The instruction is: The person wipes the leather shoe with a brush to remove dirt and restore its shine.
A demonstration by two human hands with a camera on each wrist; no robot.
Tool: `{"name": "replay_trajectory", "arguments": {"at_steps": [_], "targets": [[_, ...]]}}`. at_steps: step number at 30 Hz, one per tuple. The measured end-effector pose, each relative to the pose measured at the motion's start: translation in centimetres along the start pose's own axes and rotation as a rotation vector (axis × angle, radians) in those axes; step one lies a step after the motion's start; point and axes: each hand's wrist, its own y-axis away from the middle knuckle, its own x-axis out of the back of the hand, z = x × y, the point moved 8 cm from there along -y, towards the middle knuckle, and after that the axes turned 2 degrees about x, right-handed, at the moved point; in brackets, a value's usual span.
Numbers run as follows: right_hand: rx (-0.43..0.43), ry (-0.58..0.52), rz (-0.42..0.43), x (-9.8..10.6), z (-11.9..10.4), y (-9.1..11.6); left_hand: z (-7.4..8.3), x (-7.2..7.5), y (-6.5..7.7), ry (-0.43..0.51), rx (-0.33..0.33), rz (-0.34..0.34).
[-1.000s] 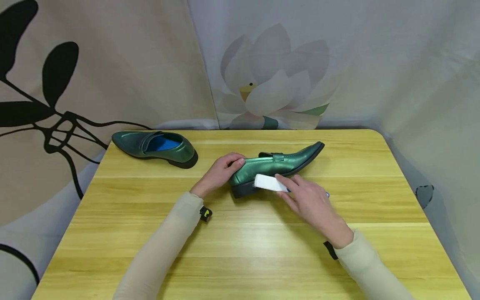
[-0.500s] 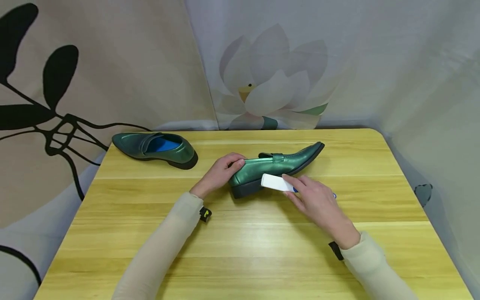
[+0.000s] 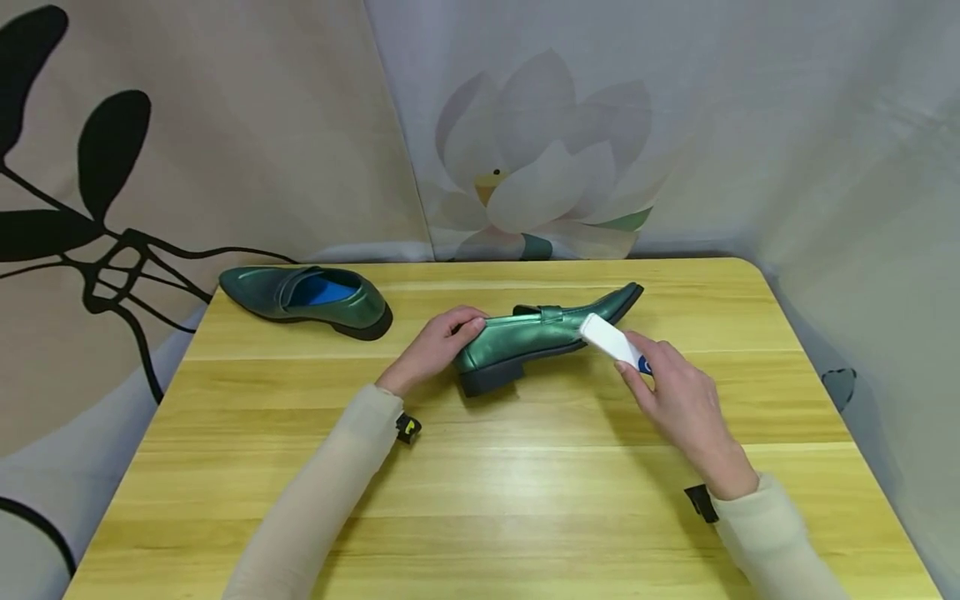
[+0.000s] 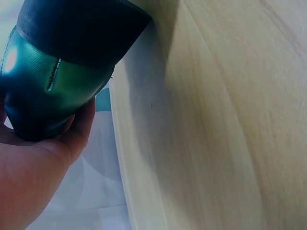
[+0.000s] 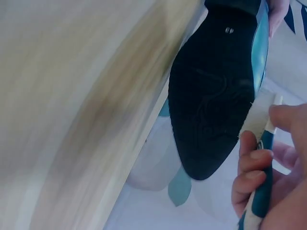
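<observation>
A shiny green loafer [image 3: 517,337] with a black sole is tilted toe-up above the table, its toe to the right. My left hand [image 3: 442,343] grips it at the heel opening, thumb outside; in the left wrist view the back of the heel [image 4: 53,81] faces the camera. My right hand [image 3: 671,396] holds a small brush [image 3: 609,340] with a white head and a blue-and-white handle. The brush head lies against the shoe's near side, toward the toe. In the right wrist view the dark sole [image 5: 211,96] shows, with fingers curled round the brush handle [image 5: 261,196].
A second green loafer [image 3: 307,300] with a blue insole stands at the table's back left corner. The wooden table [image 3: 480,517] fills the foreground. Behind it hangs a pale cloth [image 3: 712,125] with a flower and leaf print.
My right hand has carried the brush to the right along the shoe, from near the heel toward the toe, and turned it. The left hand and the loafer have stayed nearly still.
</observation>
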Motion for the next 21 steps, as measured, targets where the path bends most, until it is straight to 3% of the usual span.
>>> {"name": "replay_trajectory", "arguments": {"at_steps": [6, 13, 21], "targets": [[0.023, -0.016, -0.010, -0.3, -0.5, 0.1, 0.1, 0.0, 0.0, -0.001, -0.005, 0.003], [-0.126, -0.003, -0.020, 0.6, 2.7, -0.2, 0.2, -0.1, 0.0, -0.020, -0.028, 0.008], [-0.215, 0.021, -0.032, 1.2, 6.0, -2.1, 0.5, -0.2, 0.2, -0.048, -0.047, 0.018]]}}
